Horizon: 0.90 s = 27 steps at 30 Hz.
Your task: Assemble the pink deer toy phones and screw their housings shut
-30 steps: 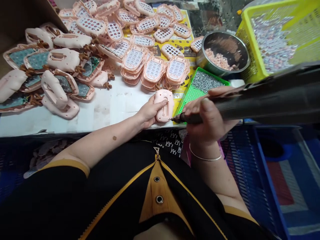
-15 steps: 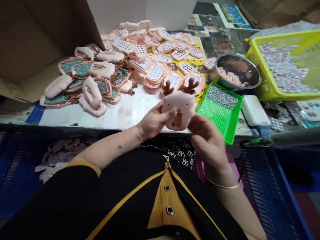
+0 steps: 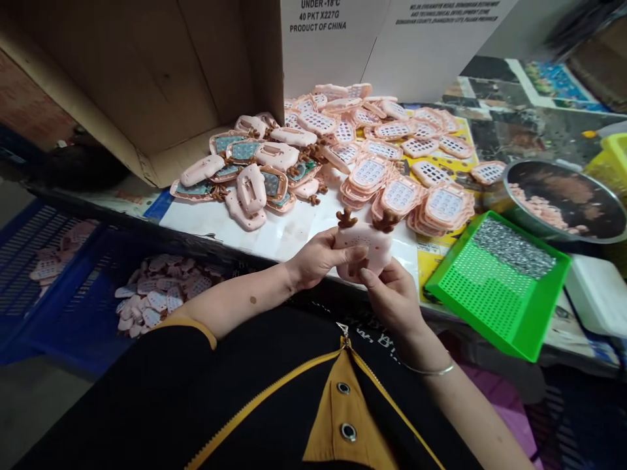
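Note:
Between my two hands is a pale pink plastic toy casing [image 3: 365, 240] with brown antlers at its top end, its back with small speaker holes facing me. My left hand [image 3: 318, 258] grips its left side, thumb across the back. At the lower right, my right hand [image 3: 394, 294] is closed on the same casing, its thumb near the slot in the back. Past the casing lie stacks of pink faceplates [image 3: 399, 196] with button holes. To the left sits a heap of similar antlered casings [image 3: 252, 189], some showing green circuit boards.
A green perforated tray [image 3: 509, 320] holds many small silvery parts. Behind it stands a metal bowl [image 3: 614, 225] with small pink pieces. Cardboard boxes [image 3: 215, 78] stand at the back left. Blue crates [image 3: 93, 326] with pink parts are below the table's left edge.
My right hand has come in from beside the casing and now grips it together with my left. The camera view has swung left, so the table things appear shifted right.

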{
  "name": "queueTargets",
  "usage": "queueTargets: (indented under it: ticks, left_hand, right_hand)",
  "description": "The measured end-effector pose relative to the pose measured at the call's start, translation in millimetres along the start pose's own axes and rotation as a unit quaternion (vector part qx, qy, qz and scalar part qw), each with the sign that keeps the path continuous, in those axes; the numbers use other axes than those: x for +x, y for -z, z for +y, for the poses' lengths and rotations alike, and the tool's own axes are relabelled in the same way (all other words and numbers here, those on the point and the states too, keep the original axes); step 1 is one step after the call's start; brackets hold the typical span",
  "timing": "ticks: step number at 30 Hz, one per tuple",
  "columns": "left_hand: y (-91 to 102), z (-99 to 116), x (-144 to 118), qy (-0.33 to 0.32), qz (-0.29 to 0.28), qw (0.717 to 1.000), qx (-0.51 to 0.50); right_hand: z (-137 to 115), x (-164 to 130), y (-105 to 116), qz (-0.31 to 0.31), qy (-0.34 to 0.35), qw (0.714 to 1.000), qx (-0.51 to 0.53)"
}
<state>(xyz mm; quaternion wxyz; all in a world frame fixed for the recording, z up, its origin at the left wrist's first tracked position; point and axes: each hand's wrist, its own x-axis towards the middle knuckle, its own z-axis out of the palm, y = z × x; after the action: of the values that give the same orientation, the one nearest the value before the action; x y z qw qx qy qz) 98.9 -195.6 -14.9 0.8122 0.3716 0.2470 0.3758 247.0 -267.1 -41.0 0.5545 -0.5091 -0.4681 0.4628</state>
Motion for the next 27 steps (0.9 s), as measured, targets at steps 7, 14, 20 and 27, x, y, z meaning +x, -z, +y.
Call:
queueTargets:
  ticks: [7,14,20,27]
  left_hand:
    - [11.0,2.1,-0.7,0.021,-0.005,1.000,-0.001]
    - [13.6,-0.2,-3.9,-0.004,-0.014,1.000,-0.004]
    - [14.2,6.1,-5.5,-0.015,-0.012,1.000,0.004]
    - [15.6,6.7,-7.4,-0.038,0.009,0.999,0.031]
  right_hand:
    - [3.2,2.1,3.4,-0.034,-0.046,0.998,-0.024]
    - [12.6,4.7,3.8,-0.075,-0.099,0.991,0.055]
    - [11.7,5.0,-2.9,-0.084,-0.078,0.990,0.087]
    - [4.8,6.7,-10.3,-0.068,-0.102,0.984,0.126]
